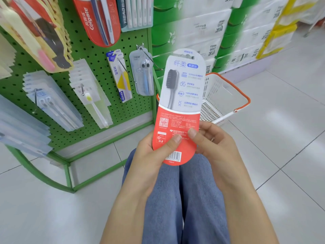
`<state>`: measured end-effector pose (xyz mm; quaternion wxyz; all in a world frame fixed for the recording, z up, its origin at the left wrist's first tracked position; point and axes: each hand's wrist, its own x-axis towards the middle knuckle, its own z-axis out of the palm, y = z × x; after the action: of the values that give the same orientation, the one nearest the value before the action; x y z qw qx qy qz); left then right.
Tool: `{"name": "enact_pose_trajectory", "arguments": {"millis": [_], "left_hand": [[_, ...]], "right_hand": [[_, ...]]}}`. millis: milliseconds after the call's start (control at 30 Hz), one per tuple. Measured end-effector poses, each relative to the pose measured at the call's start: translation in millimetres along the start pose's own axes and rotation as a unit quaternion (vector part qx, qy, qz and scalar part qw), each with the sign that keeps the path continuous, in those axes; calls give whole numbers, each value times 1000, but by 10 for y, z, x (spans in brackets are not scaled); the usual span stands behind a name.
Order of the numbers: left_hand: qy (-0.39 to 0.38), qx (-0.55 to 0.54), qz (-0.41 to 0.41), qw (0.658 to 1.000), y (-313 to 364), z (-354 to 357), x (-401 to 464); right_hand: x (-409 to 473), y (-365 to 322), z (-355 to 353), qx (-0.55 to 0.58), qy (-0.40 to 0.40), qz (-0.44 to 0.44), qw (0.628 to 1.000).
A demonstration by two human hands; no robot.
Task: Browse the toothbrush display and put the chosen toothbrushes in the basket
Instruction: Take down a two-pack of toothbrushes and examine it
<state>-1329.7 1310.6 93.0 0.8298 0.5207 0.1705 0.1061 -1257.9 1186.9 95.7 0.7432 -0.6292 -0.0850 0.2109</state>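
While both hands pinch the toothbrush pack (181, 106), basket (226, 103) behind.

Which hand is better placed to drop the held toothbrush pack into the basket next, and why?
Right hand, probably: the basket stands on the floor on that side, beyond the toothbrush pack. The left hand, also gripping it, would reach across.

Glossy card toothbrush pack (182, 95); perforated plastic basket (221, 97).

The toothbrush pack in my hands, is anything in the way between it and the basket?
Nothing visible. Both hands, left and right, hold the toothbrush pack in front of the open basket, which looks empty.
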Motion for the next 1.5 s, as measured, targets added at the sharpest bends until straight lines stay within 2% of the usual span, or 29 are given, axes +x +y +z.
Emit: {"name": "enact_pose_trajectory", "arguments": {"millis": [167, 400, 700, 1000, 1200, 1400, 1500], "left_hand": [[-28, 13, -2, 1000, -11, -21, 1], [-46, 38, 15, 998, 14, 39, -8], [-59, 67, 9, 996, 14, -16, 17], [-63, 112, -64, 990, -32, -265, 51], [-96, 147, -112, 978, 10, -350, 27], [-41, 203, -85, 975, 70, -240, 19], [-28, 205, -43, 977, 101, -163, 18]], "right_hand": [[1, -27, 8, 20, -26, -21, 999], [13, -13, 9, 34, 44, -23, 998], [189, -120, 39, 9, 83, -17, 996], [373, -413, -48, 31, 90, -31, 995], [326, -343, -39, 32, 99, -19, 994], [254, -264, 28, 9, 69, -40, 997], [242, -277, 7, -3, 55, -49, 997]]}}
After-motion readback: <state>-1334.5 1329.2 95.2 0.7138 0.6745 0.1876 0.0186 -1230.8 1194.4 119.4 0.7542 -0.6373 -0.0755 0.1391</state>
